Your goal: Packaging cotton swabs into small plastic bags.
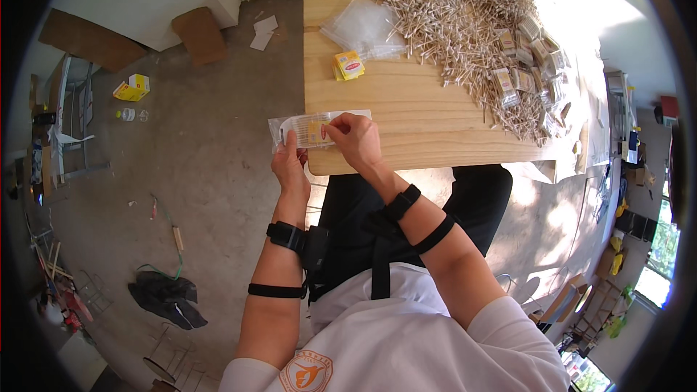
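At the table's near left corner, a clear plastic bag [276, 128] of cotton swabs [299, 128] lies flat, partly past the edge. My left hand [290, 165] is closed on the bag from below, thumb on top and the other fingers mostly hidden. A small yellow card [315, 131] rests over the swabs. My right hand [357, 141] pinches at the card's right edge with curled fingers; whether the card is inside the bag I cannot tell. Just beyond sits a small stack of yellow cards [349, 66].
A large heap of loose cotton swabs [450, 7] covers the far part of the wooden table [406, 120]. Flat clear bags [361, 29] lie left of it, and several filled packs [506, 87] sit on its right. A yellow box [132, 88] and a dark cloth [168, 297] lie on the floor.
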